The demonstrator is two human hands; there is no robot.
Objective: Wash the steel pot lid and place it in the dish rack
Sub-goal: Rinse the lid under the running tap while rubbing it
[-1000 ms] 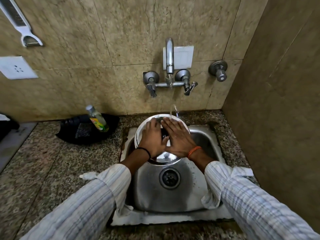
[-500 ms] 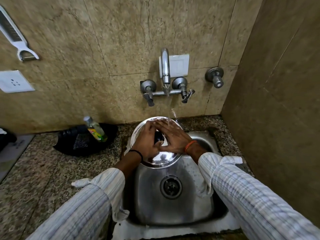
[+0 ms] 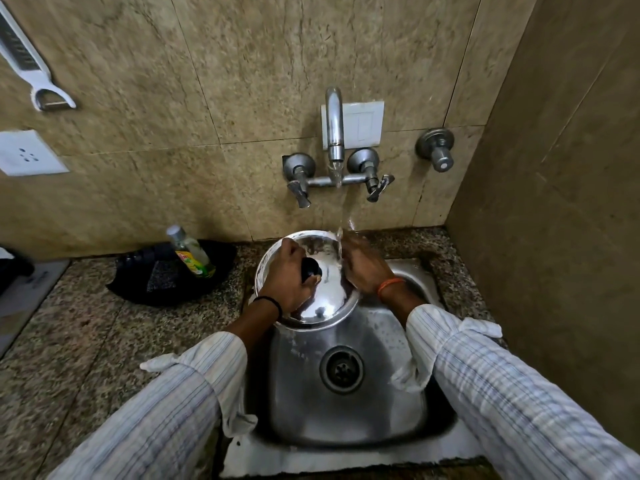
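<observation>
Head view, looking down: I see the round steel pot lid held tilted over the back left part of the steel sink basin, under the stream of water running from the chrome wall tap. My left hand is closed around the lid's black knob, a black band on its wrist. My right hand lies against the lid's right edge where the water lands; it is blurred, so I cannot tell whether its fingers are curled on the rim or flat. An orange band sits on that wrist. Both sleeves are pale striped cloth, rolled back.

On the speckled granite bench left of the sink, a clear bottle of green-yellow liquid with a silver cap leans in a black shallow dish. Its label is yellow, red and green, but the writing is too small to read. On the beige tiled wall hang a white peeler, a white socket plate and a white switch plate behind the tap; none shows legible print.
</observation>
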